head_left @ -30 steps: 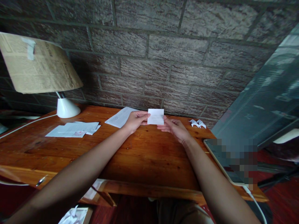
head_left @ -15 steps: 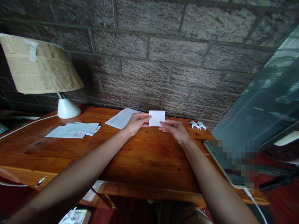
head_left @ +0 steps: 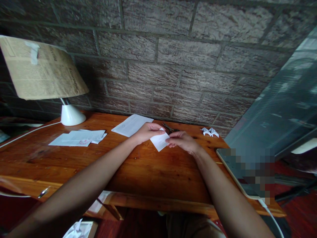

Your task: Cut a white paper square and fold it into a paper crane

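A small white square of paper (head_left: 159,141) is held between my two hands, turned so that one corner points down toward me. My left hand (head_left: 149,131) pinches its upper edge, thumb in front. At its right corner, my right hand (head_left: 182,140) grips it between thumb and fingers. Just behind the paper lies a pair of scissors (head_left: 168,127), partly hidden by my hands. To the left of my left hand rests a stack of white sheets (head_left: 131,125).
Folded papers (head_left: 79,137) lie at the left near a lamp (head_left: 72,115). Small folded paper figures (head_left: 210,132) stand at the back right. A tablet (head_left: 237,172) with a cable lies along the right edge. Below the desk (head_left: 158,178) is an open drawer or box (head_left: 91,228) with paper.
The paper has been lowered and turned from an upright, squared position to a diamond tilt. My hands shifted with it, and the scissors behind now show.
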